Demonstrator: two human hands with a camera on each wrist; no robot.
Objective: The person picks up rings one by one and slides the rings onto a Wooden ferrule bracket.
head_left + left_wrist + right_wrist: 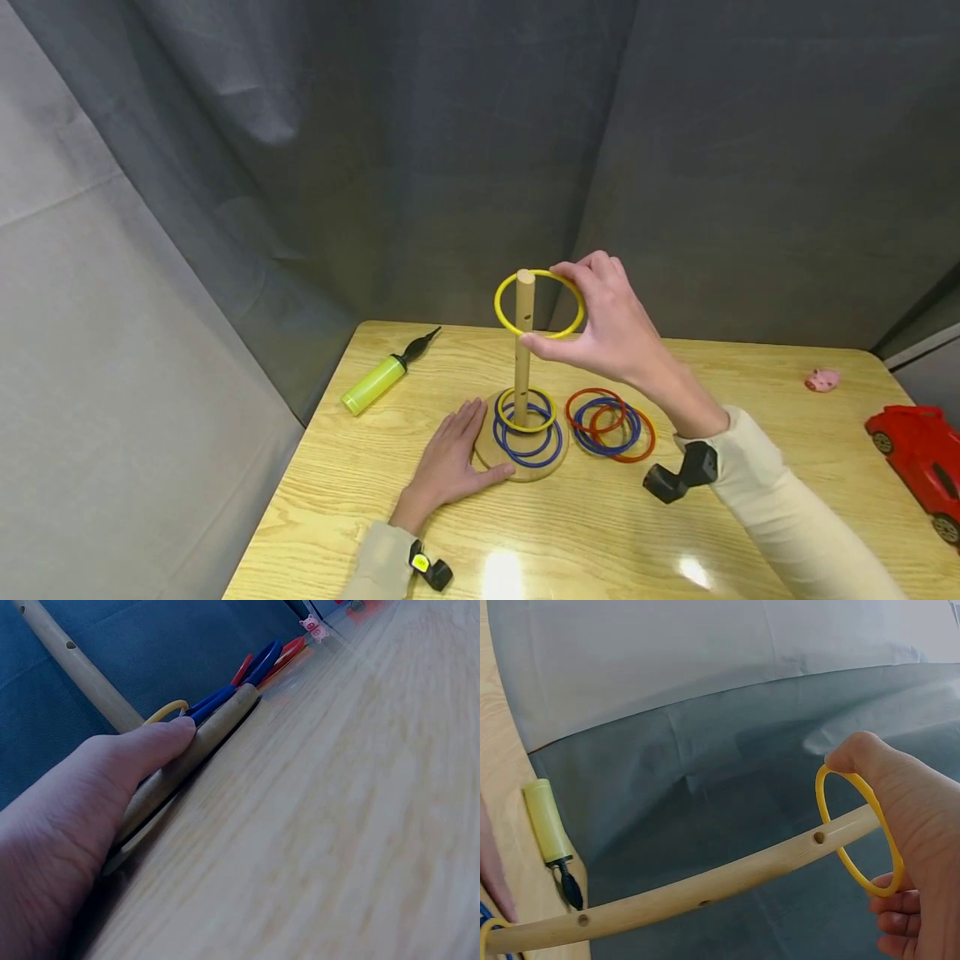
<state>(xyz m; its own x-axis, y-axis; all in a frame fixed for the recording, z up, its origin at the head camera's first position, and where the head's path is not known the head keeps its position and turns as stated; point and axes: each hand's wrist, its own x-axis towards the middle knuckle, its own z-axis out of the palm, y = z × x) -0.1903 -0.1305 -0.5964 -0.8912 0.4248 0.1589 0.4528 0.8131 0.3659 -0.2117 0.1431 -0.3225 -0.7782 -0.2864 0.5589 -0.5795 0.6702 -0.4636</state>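
A wooden peg (523, 333) stands upright on a round wooden base (489, 450) on the table. My right hand (607, 321) pinches a yellow ring (499, 317) around the top of the peg; the wrist view shows the yellow ring (855, 832) encircling the peg (705, 889) near its tip. A yellow ring and two blue rings (527, 433) lie on the base around the peg. My left hand (450, 458) rests flat against the base's left edge, fingers straight; in the left wrist view the thumb (142, 754) lies along the base rim (202, 746).
A pile of red and blue rings (611, 423) lies right of the base. A yellow-green hand pump (378, 377) lies at back left. A small pink pig (822, 380) and a red toy car (918, 454) sit at the right. Grey curtain hangs behind.
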